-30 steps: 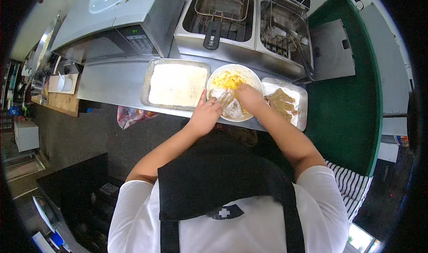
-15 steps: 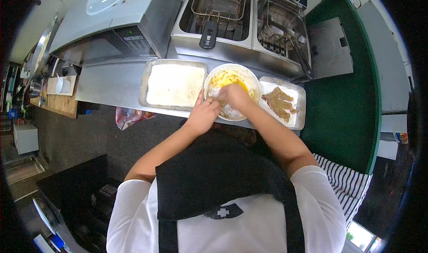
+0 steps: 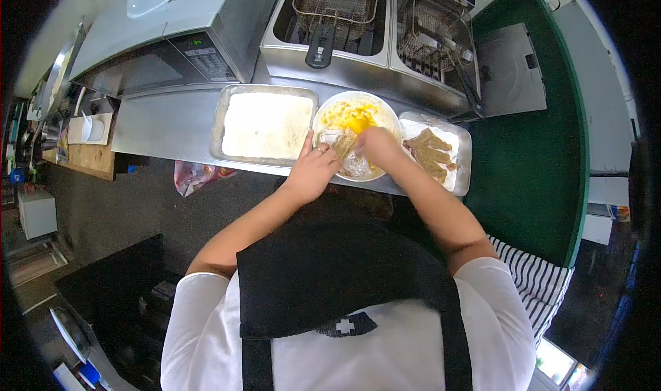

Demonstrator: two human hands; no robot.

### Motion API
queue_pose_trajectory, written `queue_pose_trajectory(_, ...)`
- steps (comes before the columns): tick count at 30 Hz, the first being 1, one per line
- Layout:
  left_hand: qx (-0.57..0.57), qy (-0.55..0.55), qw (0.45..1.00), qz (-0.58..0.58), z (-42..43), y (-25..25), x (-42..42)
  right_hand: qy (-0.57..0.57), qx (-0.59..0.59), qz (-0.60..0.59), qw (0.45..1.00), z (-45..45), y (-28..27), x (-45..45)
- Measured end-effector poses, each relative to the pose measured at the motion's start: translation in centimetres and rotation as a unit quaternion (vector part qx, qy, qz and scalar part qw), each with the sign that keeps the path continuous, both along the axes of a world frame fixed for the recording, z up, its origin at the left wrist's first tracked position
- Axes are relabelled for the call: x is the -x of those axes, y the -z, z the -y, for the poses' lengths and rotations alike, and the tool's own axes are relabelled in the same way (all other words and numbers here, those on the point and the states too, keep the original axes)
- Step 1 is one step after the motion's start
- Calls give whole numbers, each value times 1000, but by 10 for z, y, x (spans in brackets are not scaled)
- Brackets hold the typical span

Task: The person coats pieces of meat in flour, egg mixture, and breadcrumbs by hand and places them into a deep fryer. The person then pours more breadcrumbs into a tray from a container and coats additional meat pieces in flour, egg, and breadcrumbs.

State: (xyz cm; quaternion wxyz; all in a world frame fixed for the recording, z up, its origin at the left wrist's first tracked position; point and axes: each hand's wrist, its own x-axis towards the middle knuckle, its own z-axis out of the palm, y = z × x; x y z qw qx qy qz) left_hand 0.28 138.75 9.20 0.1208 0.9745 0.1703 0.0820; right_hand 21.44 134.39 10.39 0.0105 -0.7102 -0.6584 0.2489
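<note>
A round white bowl (image 3: 394, 118) holds yellow egg-like mixture (image 3: 358, 119) and a flour-dusted piece of meat (image 3: 342, 143). My left hand (image 3: 315, 171) is at the bowl's lower left edge, its fingers at the meat and its index finger pointing up along the rim. Over the right half of the bowl is my right hand (image 3: 379, 148), bent down and blurred; its fingertips are hard to make out. Left of the bowl lies a metal tray (image 3: 216, 126) of white powder. A second tray (image 3: 466, 158) on the right carries powder and a brown piece of meat (image 3: 430, 151).
Behind the trays stands a double fryer (image 3: 385, 69) with wire baskets (image 3: 335, 2). A microwave (image 3: 165, 67) is at the back left. A green partition (image 3: 523, 171) borders the right side. Further left, a white cup (image 3: 91, 128) sits on a wooden surface (image 3: 89, 159).
My right hand swept left over the bowl, then moved back right. More of the dusted meat shows between my hands than half a second ago.
</note>
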Motion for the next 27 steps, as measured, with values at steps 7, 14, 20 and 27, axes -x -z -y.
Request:
queue_pose_trajectory(7,-1,19,1000,-22,-2,2,-2,110,43,106,987,-9,21,-12)
queue_pose_trajectory(14,1,23,1000,1,-4,4,-3,101,-44,64,992,-11,50,-15)
queue_pose_trajectory(20,-3,28,1000,-3,-5,4,-3,24,-140,145,979,-3,42,-31)
queue_pose_trajectory(27,-6,27,1000,11,-4,4,-2,-4,41,-3,999,4,47,20)
